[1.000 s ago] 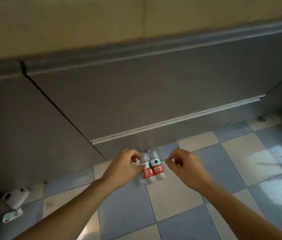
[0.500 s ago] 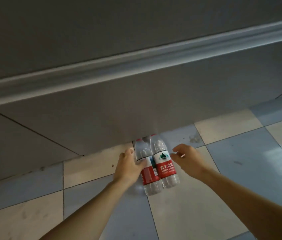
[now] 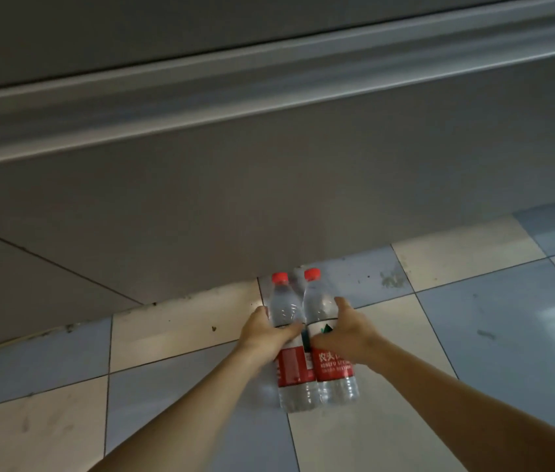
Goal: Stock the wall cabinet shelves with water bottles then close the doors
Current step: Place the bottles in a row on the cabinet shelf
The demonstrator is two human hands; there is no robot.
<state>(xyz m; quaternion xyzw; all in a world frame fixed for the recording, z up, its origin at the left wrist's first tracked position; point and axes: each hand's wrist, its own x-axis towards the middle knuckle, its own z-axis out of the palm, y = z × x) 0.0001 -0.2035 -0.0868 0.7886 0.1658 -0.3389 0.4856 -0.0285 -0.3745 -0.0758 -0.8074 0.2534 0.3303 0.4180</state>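
Bottles, two side by side on the tiled floor [image 3: 473, 335], are gripped by left hand [image 3: 262, 332] and right hand [image 3: 347, 332], fingers curled round left bottle [image 3: 286, 308] and right bottle [image 3: 320, 304], likely awaiting the lift to the cabinet.

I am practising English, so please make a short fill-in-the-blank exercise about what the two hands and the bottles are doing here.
1. Two clear plastic water bottles, the left bottle and the right bottle, stand on the checkered ____ floor.
2. Both bottle caps are ____.
3. The left hand grips the ____ bottle.
4. The right hand grips the ____ bottle.

Missing words: tiled; red; left; right
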